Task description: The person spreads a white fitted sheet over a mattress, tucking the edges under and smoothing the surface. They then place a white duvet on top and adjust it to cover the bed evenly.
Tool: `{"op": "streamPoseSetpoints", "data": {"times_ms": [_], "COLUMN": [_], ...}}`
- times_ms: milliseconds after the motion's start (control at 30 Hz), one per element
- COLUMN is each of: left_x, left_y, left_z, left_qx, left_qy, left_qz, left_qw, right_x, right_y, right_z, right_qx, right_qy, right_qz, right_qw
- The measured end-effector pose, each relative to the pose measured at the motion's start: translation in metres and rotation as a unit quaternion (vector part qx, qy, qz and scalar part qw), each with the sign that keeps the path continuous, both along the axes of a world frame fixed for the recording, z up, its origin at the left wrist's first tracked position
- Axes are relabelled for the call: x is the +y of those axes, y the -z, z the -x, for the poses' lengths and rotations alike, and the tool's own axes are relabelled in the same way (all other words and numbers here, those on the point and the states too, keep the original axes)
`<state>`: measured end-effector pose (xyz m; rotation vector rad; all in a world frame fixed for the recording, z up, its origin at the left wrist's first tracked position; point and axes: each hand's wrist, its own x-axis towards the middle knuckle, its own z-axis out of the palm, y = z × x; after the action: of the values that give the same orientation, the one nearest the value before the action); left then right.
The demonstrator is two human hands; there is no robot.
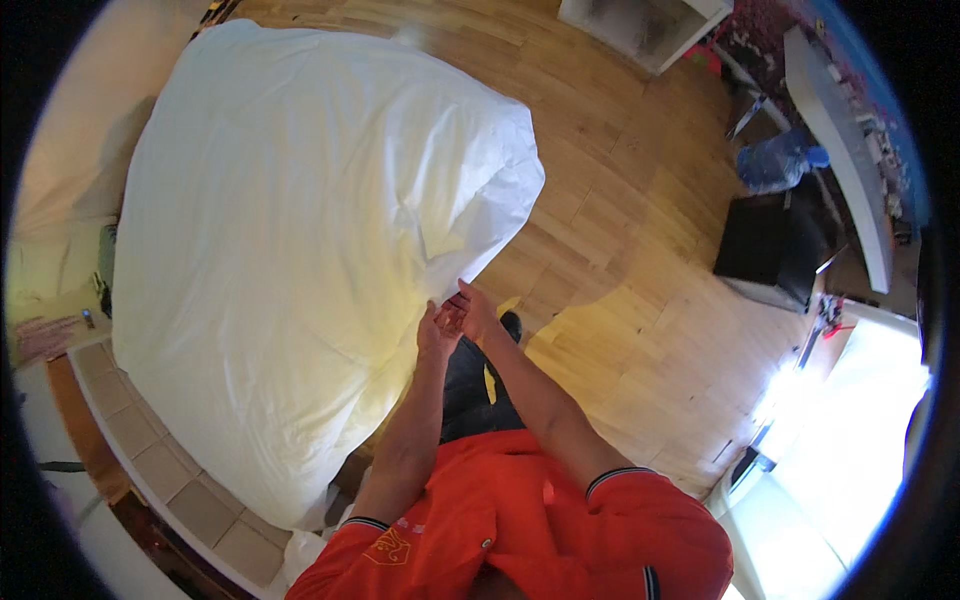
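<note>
A wide white bed cover (280, 200) lies over a bed to my left, with soft wrinkles and creases running toward its right-hand edge. At that edge, close in front of my body, both hands work side by side. My left hand (436, 330) is closed on the cover's edge with its fingers curled. Just to the right, my right hand (479, 312) pinches the same edge, thumb and fingers against the fabric. The fingers of both hands are partly hidden by the palms and cloth. The bed beneath is covered.
Wooden flooring (620, 230) runs along the right of the bed. Farther right stand a black box-shaped cabinet (765, 245), a large blue water bottle (775, 163) and a white shelf (845, 140). A tiled ledge (190, 490) borders the bed at lower left. A white cabinet (650, 30) stands at the far side.
</note>
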<state>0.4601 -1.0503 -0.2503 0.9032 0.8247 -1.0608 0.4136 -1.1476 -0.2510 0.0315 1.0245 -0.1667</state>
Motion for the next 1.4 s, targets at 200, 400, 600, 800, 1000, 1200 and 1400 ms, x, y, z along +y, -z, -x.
{"op": "streamPoseSetpoints", "data": {"times_ms": [200, 400, 600, 800, 1000, 1200, 1400], "left_x": [-0.032, -0.038, -0.071, -0.127, -0.16, -0.185, -0.176], "left_y": [-0.006, -0.021, -0.024, 0.018, 0.01, 0.025, 0.01], "left_z": [-0.012, -0.019, -0.042, -0.048, -0.014, 0.001, -0.006], "left_qx": [0.013, 0.126, 0.145, 0.132, 0.052, 0.118, 0.141], "left_qy": [-0.154, -0.153, -0.16, -0.288, -0.46, -0.409, -0.056], "left_qz": [0.066, 0.009, 0.0, 0.025, 0.079, -0.014, -0.18], "left_qw": [0.986, 0.98, 0.976, 0.948, 0.883, 0.905, 0.972], "right_x": [-0.047, -0.106, -0.166, -0.248, -0.289, -0.358, -0.4], "right_y": [0.027, 0.024, 0.032, 0.061, 0.033, -0.004, 0.046], "right_z": [0.0, -0.032, -0.058, -0.069, -0.073, -0.069, -0.054], "right_qx": [0.066, 0.06, 0.042, 0.035, 0.022, -0.037, 0.148], "right_qy": [-0.105, 0.003, 0.027, 0.057, -0.061, -0.129, -0.352], "right_qz": [0.041, 0.038, -0.004, 0.013, 0.037, 0.077, 0.058], "right_qw": [0.991, 0.997, 0.999, 0.998, 0.997, 0.988, 0.922]}}
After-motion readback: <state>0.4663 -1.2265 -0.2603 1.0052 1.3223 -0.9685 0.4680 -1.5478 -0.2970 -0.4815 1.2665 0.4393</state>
